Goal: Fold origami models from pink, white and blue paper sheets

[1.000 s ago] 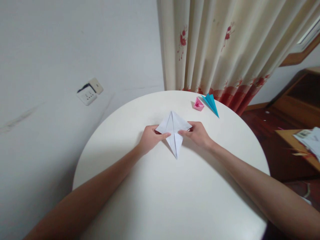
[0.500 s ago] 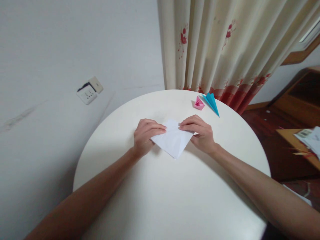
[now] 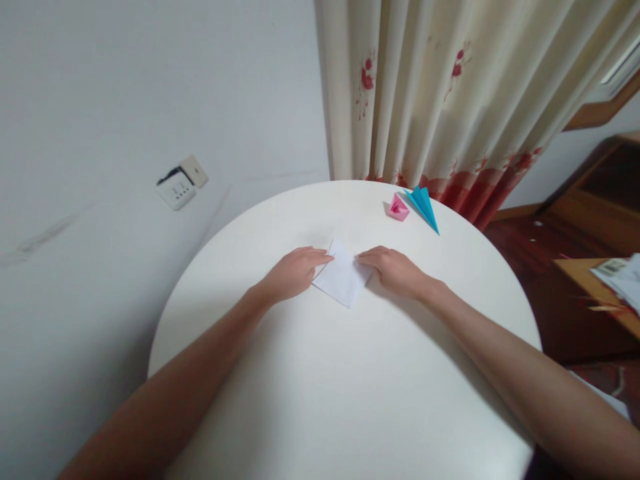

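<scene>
A folded sheet of white paper (image 3: 344,275) lies on the table in front of me, one corner pointing toward me. My left hand (image 3: 296,272) is at its left edge, fingers pressed together with their tips over the paper. From the other side my right hand (image 3: 393,268) presses its fingertips on the paper's right part, covering some of that edge. Both hands rest low, close to the tabletop. Whether any fingers are under the sheet is hidden.
The round white table (image 3: 320,400) carries a pink folded-paper piece (image 3: 399,208) and a blue paper plane (image 3: 424,207) near its far right edge. Behind stand a flowered curtain (image 3: 415,93) and a wall with a socket (image 3: 176,190). Papers (image 3: 620,280) lie on a wooden surface at right.
Both hands have turned flatter and lower on the paper. The paper's side corners have come inward, so it looks narrower. The pink and blue pieces stay put.
</scene>
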